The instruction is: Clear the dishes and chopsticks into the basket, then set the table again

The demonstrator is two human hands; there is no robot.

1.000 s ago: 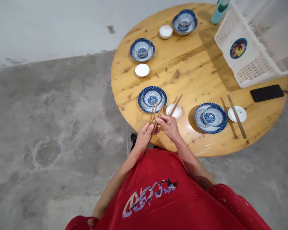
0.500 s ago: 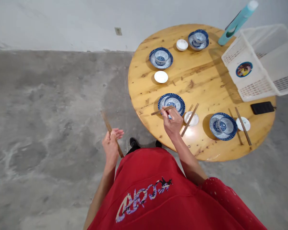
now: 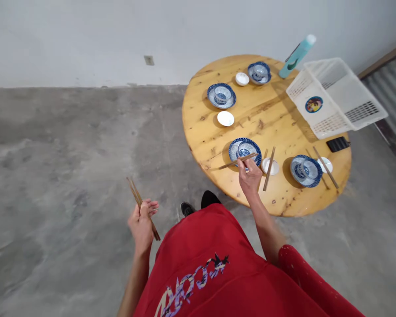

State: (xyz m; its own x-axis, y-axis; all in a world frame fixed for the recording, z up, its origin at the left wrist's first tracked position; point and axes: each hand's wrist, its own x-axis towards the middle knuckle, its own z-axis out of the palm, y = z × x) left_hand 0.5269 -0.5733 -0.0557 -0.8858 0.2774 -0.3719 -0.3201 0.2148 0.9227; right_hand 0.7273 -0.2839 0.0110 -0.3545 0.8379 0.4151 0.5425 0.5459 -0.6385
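Note:
My left hand [image 3: 143,222], off to the left over the floor, is closed around brown chopsticks [image 3: 133,190], with some fingers stretched out. My right hand [image 3: 250,176] pinches another pair of chopsticks [image 3: 229,164] above the near edge of the table. Under those chopsticks is a blue-and-white plate [image 3: 232,149] with a clear-sided bowl on it, partly hidden by the hand. Just right of that hand, a pair of chopsticks [image 3: 269,169] rests across a small white dish [image 3: 275,168].
The round wooden table [image 3: 247,127] also bears other plates with bowls [image 3: 221,95], white dishes [image 3: 225,118], chopsticks across a dish at right, a black phone [image 3: 338,144], a white plastic basket [image 3: 330,119] and a turquoise bottle [image 3: 297,57]. A wall stands behind.
My view has shifted, and I stand a little further along the table's edge. My right hand keeps its chopsticks over the same plate, turned slightly. My left hand still holds its chopsticks.

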